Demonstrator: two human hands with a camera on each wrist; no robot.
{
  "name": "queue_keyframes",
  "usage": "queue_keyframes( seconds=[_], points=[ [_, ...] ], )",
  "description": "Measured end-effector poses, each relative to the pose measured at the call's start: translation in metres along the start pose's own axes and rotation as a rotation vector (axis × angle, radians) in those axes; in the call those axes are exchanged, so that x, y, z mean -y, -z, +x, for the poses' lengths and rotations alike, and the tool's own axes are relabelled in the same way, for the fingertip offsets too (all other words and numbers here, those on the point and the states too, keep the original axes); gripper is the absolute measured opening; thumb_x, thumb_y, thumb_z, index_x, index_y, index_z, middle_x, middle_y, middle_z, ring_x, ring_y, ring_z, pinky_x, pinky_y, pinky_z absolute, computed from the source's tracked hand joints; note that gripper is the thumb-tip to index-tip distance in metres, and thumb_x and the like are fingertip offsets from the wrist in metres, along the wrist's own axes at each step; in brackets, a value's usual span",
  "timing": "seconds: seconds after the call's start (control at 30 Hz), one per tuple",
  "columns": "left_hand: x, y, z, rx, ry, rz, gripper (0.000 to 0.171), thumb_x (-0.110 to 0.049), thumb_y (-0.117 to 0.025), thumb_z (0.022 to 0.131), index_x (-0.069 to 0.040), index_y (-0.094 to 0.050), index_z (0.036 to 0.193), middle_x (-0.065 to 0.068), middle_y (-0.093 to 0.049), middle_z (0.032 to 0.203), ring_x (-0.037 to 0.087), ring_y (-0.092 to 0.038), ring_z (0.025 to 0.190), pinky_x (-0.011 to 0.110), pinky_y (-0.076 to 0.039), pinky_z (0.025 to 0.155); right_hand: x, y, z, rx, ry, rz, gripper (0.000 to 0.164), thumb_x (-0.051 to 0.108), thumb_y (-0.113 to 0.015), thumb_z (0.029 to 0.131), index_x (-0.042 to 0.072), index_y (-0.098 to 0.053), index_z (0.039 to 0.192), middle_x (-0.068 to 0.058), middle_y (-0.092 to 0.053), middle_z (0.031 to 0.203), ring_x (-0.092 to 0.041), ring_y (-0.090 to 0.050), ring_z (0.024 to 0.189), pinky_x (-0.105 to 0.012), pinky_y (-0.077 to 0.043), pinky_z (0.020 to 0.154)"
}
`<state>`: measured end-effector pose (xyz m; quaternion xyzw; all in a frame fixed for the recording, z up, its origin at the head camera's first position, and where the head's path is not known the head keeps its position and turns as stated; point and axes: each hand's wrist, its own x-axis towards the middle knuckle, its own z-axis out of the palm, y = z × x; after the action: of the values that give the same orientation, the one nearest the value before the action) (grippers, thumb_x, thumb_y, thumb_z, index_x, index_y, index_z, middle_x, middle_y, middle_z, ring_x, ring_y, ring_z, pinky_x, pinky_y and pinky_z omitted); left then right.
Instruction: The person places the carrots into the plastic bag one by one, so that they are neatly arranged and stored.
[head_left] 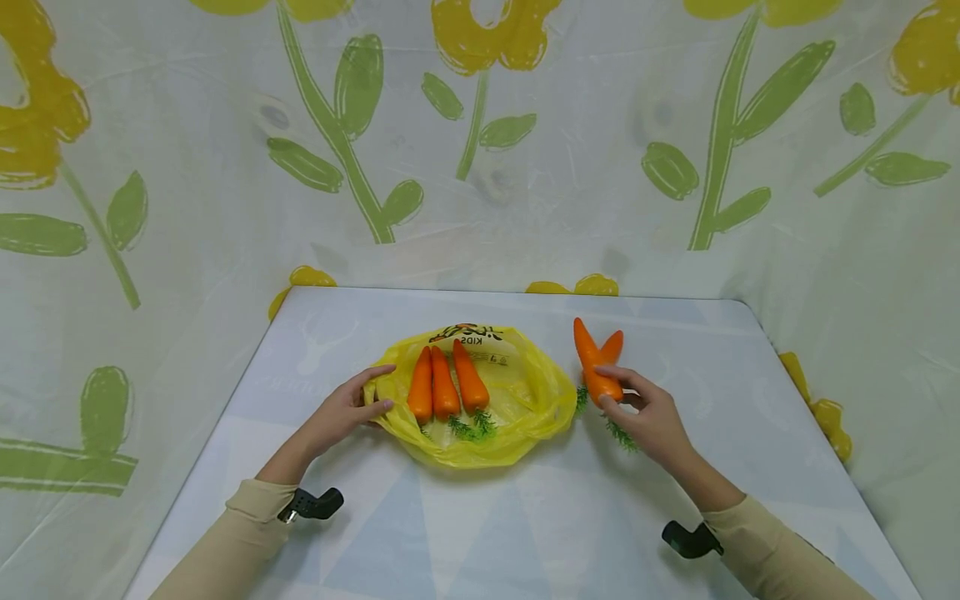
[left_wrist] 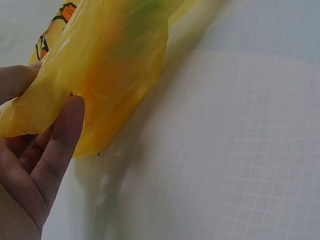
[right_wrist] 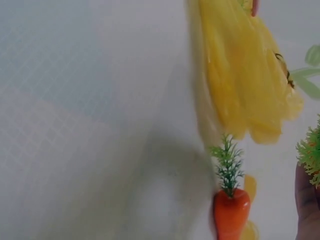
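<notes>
A yellow plastic bag (head_left: 525,425) lies spread open on the table, with three orange carrots (head_left: 444,383) side by side in its mouth, their green tops toward me. My left hand (head_left: 356,402) pinches the bag's left rim between thumb and fingers; the left wrist view shows the yellow film (left_wrist: 120,75) in that grip. To the right of the bag, my right hand (head_left: 654,417) grips a carrot (head_left: 587,354) by its thick end, tip pointing away. Another carrot (head_left: 613,344) lies on the table partly behind it; its leafy end (right_wrist: 230,205) shows in the right wrist view.
The pale table (head_left: 480,533) has its far edge beyond the bag. Behind it hangs a white cloth (head_left: 585,200) printed with yellow flowers and green leaves. A dark wrist camera is strapped at each sleeve cuff.
</notes>
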<state>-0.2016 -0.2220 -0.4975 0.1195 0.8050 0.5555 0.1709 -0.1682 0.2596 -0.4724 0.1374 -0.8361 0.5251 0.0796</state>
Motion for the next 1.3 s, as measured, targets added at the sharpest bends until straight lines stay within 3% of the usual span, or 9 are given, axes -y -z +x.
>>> queue_keyframes(
  seconds=[0.33, 0.77, 0.87, 1.07, 1.3],
  points=[
    [-0.002, 0.000, 0.000, 0.003, 0.000, 0.002, 0.067, -0.024, -0.068, 0.100, -0.011, -0.035, 0.158, 0.025, -0.033, 0.156, 0.027, -0.064, 0.096, 0.034, -0.061, 0.078, 0.012, -0.004, 0.000, 0.051, 0.029, 0.047, 0.037, 0.002, -0.070, 0.094, 0.006, -0.067, 0.131, -0.015, -0.065, 0.128, -0.011, -0.060, 0.101, -0.017, -0.054, 0.086],
    [-0.004, 0.000, 0.000, 0.005, 0.001, 0.000, 0.068, -0.022, -0.068, 0.100, -0.011, -0.035, 0.158, 0.025, -0.036, 0.154, 0.029, -0.065, 0.095, 0.037, -0.061, 0.078, 0.023, -0.013, 0.003, 0.151, 0.146, 0.136, 0.037, -0.003, -0.068, 0.094, 0.004, -0.067, 0.131, -0.016, -0.064, 0.133, -0.011, -0.063, 0.107, -0.020, -0.055, 0.089],
    [-0.003, 0.001, 0.000, 0.007, 0.001, -0.005, 0.067, -0.023, -0.068, 0.100, -0.011, -0.035, 0.158, 0.026, -0.037, 0.153, 0.028, -0.065, 0.095, 0.037, -0.061, 0.078, 0.026, -0.018, 0.004, 0.181, 0.136, 0.139, 0.038, -0.003, -0.068, 0.094, 0.004, -0.067, 0.131, -0.016, -0.063, 0.134, -0.009, -0.060, 0.114, -0.021, -0.054, 0.091],
    [-0.001, 0.001, 0.001, 0.005, -0.001, -0.004, 0.068, -0.024, -0.068, 0.100, -0.011, -0.035, 0.158, 0.026, -0.037, 0.153, 0.025, -0.066, 0.095, 0.036, -0.061, 0.078, 0.031, -0.030, 0.007, 0.230, 0.096, 0.122, 0.036, 0.004, -0.070, 0.095, 0.010, -0.069, 0.130, -0.009, -0.064, 0.135, -0.013, -0.061, 0.113, -0.025, -0.055, 0.094],
    [-0.002, 0.000, 0.002, -0.006, 0.016, -0.005, 0.069, -0.027, -0.069, 0.099, -0.014, -0.035, 0.158, 0.022, -0.038, 0.154, 0.024, -0.066, 0.096, 0.035, -0.061, 0.079, 0.038, -0.045, 0.010, 0.266, 0.125, 0.127, 0.035, 0.005, -0.072, 0.094, 0.009, -0.069, 0.129, -0.012, -0.064, 0.135, -0.015, -0.063, 0.113, -0.028, -0.057, 0.090]
  ],
)
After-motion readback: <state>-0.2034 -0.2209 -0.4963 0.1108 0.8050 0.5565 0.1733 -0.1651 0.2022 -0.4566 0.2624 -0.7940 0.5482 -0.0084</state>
